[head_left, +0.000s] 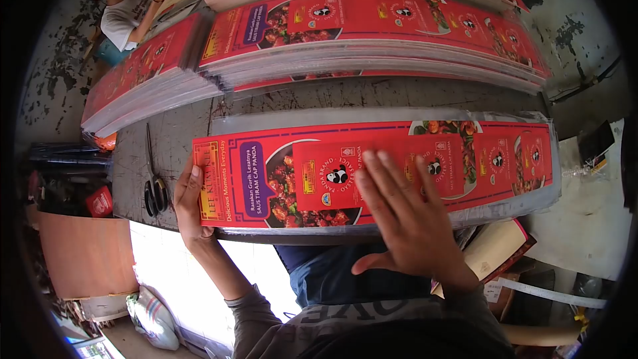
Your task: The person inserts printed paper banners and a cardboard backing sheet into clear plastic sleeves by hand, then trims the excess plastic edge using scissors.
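Observation:
A long red printed strip (399,153) with panda logos and food pictures lies on a clear plastic sleeve (292,118) at the table's near edge. My left hand (189,198) grips the strip's left end, with the fingers along the side edge and the thumb on top. Flat on the middle of the print rests my right hand (409,223), its fingers stretched out and its thumb spread. Whether the strip is inside the plastic or only on top of it, I cannot tell. Black-handled scissors (157,194) lie left of my left hand.
Tall stacks of matching red strips (372,50) stand across the back of the dark, scratched table (143,149), with another stack (143,70) at the left. Beyond it a person (129,10) in a cap and light shirt works. Cardboard (495,249) leans below the right edge.

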Demonstrator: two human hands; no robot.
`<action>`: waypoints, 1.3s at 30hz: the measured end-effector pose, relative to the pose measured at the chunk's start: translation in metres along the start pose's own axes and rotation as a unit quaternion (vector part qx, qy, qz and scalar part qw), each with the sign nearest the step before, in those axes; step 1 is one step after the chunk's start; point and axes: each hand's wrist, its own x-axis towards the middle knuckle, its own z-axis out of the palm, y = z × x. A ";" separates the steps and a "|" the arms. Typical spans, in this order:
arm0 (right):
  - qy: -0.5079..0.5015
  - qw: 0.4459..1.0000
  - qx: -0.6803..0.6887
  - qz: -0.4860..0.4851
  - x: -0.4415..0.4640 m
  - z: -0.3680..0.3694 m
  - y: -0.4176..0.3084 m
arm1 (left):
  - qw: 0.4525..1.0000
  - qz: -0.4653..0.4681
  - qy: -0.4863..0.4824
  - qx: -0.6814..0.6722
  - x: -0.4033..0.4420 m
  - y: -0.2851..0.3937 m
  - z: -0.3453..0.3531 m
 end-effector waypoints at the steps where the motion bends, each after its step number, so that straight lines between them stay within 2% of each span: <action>1: 0.004 0.999 0.020 -0.032 0.009 0.006 -0.013 | 1.000 0.004 -0.013 0.012 0.000 -0.001 -0.003; 5: 0.033 0.986 0.097 -0.130 0.028 0.033 -0.052 | 1.000 0.012 -0.009 0.021 -0.001 -0.004 -0.007; 8: 0.034 0.985 0.098 -0.138 0.026 0.031 -0.046 | 1.000 0.021 -0.005 0.022 -0.003 -0.005 -0.003; 10: 0.017 0.984 0.128 -0.120 0.019 0.015 -0.030 | 0.996 0.053 0.042 0.058 -0.005 -0.006 0.002; 12: -0.021 0.993 0.108 -0.036 0.009 -0.006 -0.005 | 0.995 0.057 0.056 0.052 -0.004 -0.009 0.004; 14: -0.006 0.998 0.037 0.056 0.000 -0.023 0.021 | 0.994 0.062 0.075 0.045 -0.004 -0.009 0.003; 16: 0.075 0.989 0.007 0.128 -0.015 -0.022 0.054 | 0.998 0.036 0.018 0.051 -0.004 -0.006 -0.002; 18: 0.132 0.968 -0.013 0.212 -0.033 -0.018 0.084 | 0.998 0.033 0.012 0.054 -0.004 -0.005 -0.002; 20: 0.147 0.962 0.000 0.229 -0.044 -0.021 0.098 | 0.998 0.031 0.005 0.059 -0.004 -0.004 0.000; 22: 0.162 0.955 0.013 0.246 -0.045 -0.025 0.100 | 0.992 0.075 0.013 0.103 -0.006 -0.005 0.006; 24: 0.160 0.970 -0.029 0.183 -0.038 -0.036 0.103 | 0.993 0.086 0.010 0.082 -0.007 -0.008 0.009; 27: 0.120 0.981 0.023 0.151 -0.027 -0.046 0.104 | 0.992 0.111 -0.006 0.061 -0.007 -0.005 0.005; 29: 0.140 0.979 0.018 0.149 -0.025 -0.050 0.114 | 0.990 0.123 -0.021 0.061 -0.004 -0.003 0.004; 31: 0.202 0.967 0.028 0.152 -0.023 -0.054 0.126 | 0.982 0.158 0.004 0.102 0.003 -0.001 0.007; 32: 0.202 0.968 0.027 0.149 -0.023 -0.058 0.133 | 0.982 0.160 0.006 0.100 0.006 0.001 0.010; 34: 0.204 0.962 0.036 0.180 -0.025 -0.065 0.147 | 0.957 0.152 0.037 0.243 0.013 0.006 0.017; 36: 0.234 0.954 0.016 0.188 -0.025 -0.070 0.155 | 0.910 0.181 -0.031 0.371 0.017 0.004 0.014; 38: 0.226 0.943 0.063 0.237 -0.024 -0.080 0.159 | 0.842 0.204 -0.088 0.492 0.010 0.003 0.019; 39: 0.217 0.939 0.052 0.262 -0.023 -0.084 0.158 | 0.842 0.204 -0.090 0.491 0.010 0.003 0.021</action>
